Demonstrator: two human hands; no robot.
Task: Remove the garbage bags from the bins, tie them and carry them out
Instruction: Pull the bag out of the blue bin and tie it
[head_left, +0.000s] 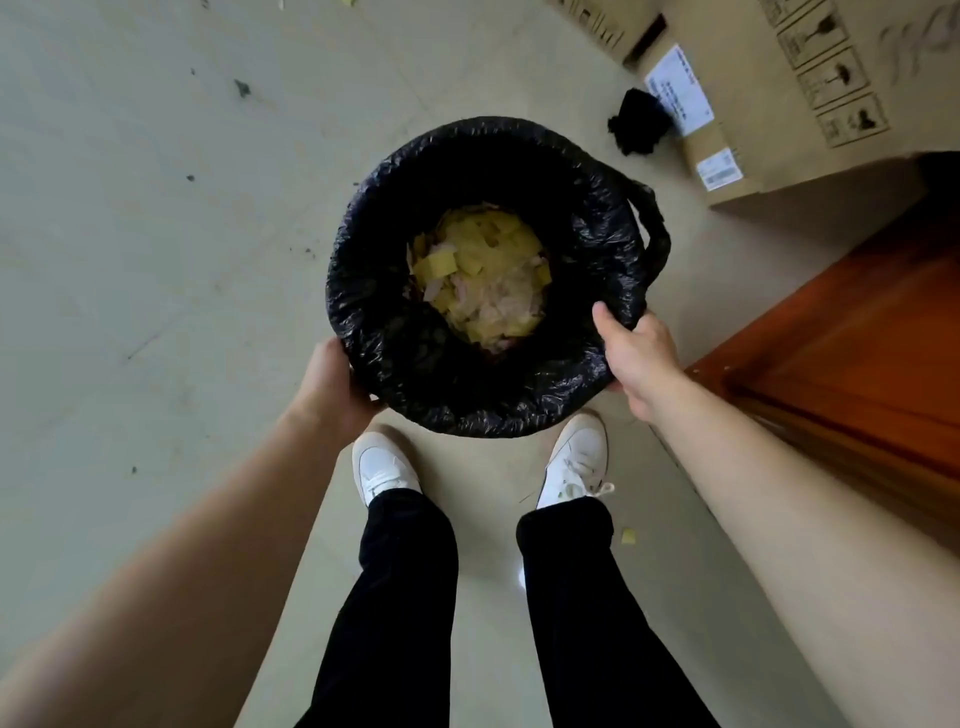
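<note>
A round bin lined with a black garbage bag (415, 364) is in front of my feet, seen from straight above. The bag's edge is folded over the rim and hides the bin itself. Yellow and pale paper scraps (483, 275) lie at the bottom. My left hand (332, 384) grips the near left side of the rim, fingers hidden under the bag. My right hand (636, 353) grips the near right side, thumb hooked over the bag's edge. A loop of bag (655, 234) sticks out on the right.
Cardboard boxes (779, 104) stand at the far right, with a small crumpled black bag (639, 124) on the floor beside them. A brown wooden door or panel (857, 353) runs along the right. Small scraps (628, 537) dot the pale floor. My white shoes (384, 467) stand just behind the bin.
</note>
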